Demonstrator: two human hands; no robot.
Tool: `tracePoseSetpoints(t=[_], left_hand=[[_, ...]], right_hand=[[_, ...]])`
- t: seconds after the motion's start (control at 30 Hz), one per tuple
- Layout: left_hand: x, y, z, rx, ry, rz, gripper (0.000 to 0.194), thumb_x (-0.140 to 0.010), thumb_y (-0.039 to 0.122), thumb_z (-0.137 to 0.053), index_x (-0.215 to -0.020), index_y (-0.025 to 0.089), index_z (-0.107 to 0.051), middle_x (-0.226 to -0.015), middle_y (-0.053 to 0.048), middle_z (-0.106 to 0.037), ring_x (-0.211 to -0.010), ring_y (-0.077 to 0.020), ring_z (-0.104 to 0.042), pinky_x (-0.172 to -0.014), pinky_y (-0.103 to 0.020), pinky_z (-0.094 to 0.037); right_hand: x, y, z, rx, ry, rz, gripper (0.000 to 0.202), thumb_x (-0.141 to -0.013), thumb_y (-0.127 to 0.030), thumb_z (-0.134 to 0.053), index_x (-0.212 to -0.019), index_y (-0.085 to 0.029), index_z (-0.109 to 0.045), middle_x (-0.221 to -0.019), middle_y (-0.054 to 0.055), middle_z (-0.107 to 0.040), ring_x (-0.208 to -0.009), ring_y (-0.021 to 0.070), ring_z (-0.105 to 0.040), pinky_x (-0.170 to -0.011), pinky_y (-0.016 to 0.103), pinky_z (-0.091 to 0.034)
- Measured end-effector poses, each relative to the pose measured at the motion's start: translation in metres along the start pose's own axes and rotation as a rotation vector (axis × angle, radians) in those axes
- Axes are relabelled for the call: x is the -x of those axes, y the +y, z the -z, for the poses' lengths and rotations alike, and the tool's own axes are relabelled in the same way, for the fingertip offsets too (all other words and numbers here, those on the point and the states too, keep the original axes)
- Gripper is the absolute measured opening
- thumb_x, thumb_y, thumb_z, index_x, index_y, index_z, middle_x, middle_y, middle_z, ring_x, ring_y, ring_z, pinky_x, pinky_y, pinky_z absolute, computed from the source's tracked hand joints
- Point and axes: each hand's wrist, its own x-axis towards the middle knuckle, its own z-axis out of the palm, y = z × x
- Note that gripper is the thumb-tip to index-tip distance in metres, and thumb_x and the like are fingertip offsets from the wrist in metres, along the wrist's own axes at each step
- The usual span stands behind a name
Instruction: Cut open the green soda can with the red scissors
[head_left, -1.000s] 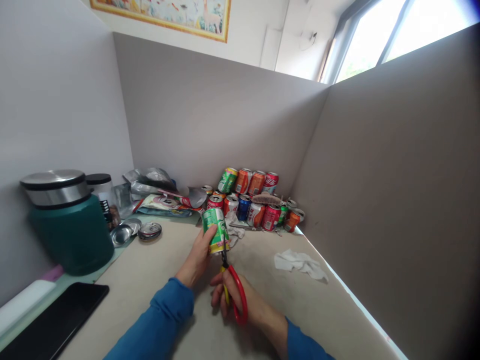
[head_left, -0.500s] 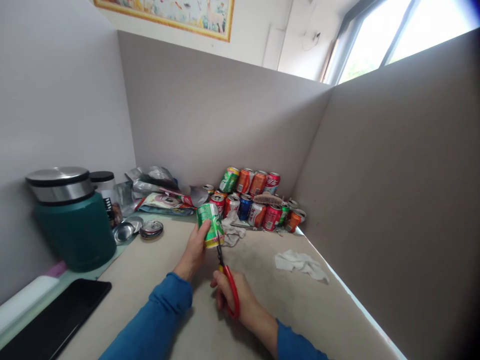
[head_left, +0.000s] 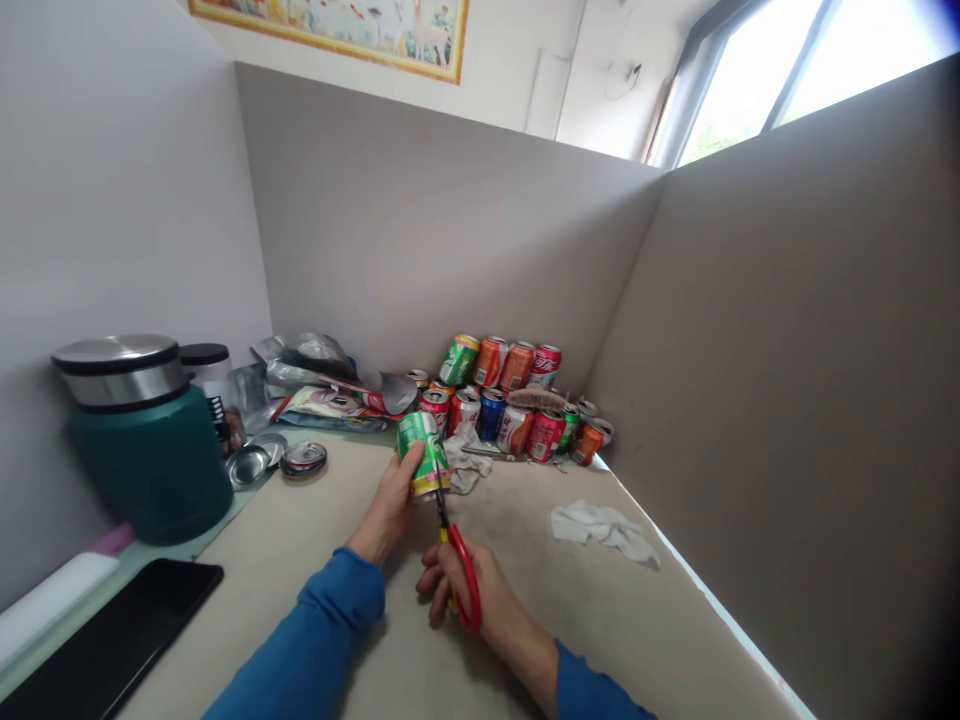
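My left hand (head_left: 390,500) grips a green and yellow drink can (head_left: 417,437), tilted a little and held above the table. Its fingers wrap the left side of the can, with the thumb across the front. In my right hand (head_left: 480,590) is a pair of scissors (head_left: 466,580) with red and yellow handles. The dark blades point up and lie against the lower right side of the can. Whether they have cut into its wall at this spot I cannot clearly tell.
Several drink cans (head_left: 516,428) are stacked at the back. Crumpled tissues lie behind the held can and to the right (head_left: 604,530). Cut can ends (head_left: 303,460), a teal jar (head_left: 150,460), foil packets (head_left: 330,405) and a black phone (head_left: 120,630) are at left. Grey partitions enclose the table.
The can has shifted slightly down and to the right in my left hand. My right fingers have spread a little on the scissors, and more of the yellow handle shows.
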Motion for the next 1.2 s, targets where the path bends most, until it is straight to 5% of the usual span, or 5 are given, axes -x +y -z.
tracePoseSetpoints(t=[0.43, 0.97, 1.2], left_hand=[[0.001, -0.004, 0.000, -0.056, -0.017, 0.015, 0.051, -0.079, 0.045, -0.073, -0.116, 0.013, -0.061, -0.089, -0.008, -0.072, -0.062, -0.0161, -0.067, -0.062, -0.029, -0.055], [0.009, 0.006, -0.006, -0.184, -0.015, -0.190, 0.056, -0.067, 0.043, -0.081, -0.111, 0.016, -0.062, -0.101, -0.008, -0.071, -0.087, -0.0218, -0.068, -0.079, -0.032, -0.053], [0.007, -0.001, -0.004, -0.173, -0.036, -0.101, 0.055, -0.071, 0.045, -0.078, -0.115, 0.014, -0.063, -0.100, -0.011, -0.072, -0.086, -0.0234, -0.069, -0.077, -0.032, -0.054]], right_hand=[[0.007, -0.008, 0.015, -0.002, -0.197, 0.020, 0.080, -0.079, -0.086, -0.040, -0.107, -0.014, -0.059, -0.095, 0.013, -0.072, -0.060, 0.0144, -0.065, -0.058, 0.026, -0.039], [0.008, -0.008, 0.015, -0.002, -0.207, 0.033, 0.081, -0.079, -0.087, -0.039, -0.107, -0.013, -0.058, -0.094, 0.012, -0.072, -0.058, 0.0131, -0.063, -0.056, 0.025, -0.038], [0.007, -0.006, 0.016, 0.006, -0.202, 0.048, 0.078, -0.081, -0.085, -0.038, -0.107, -0.015, -0.059, -0.092, 0.011, -0.072, -0.056, 0.0132, -0.063, -0.058, 0.026, -0.042]])
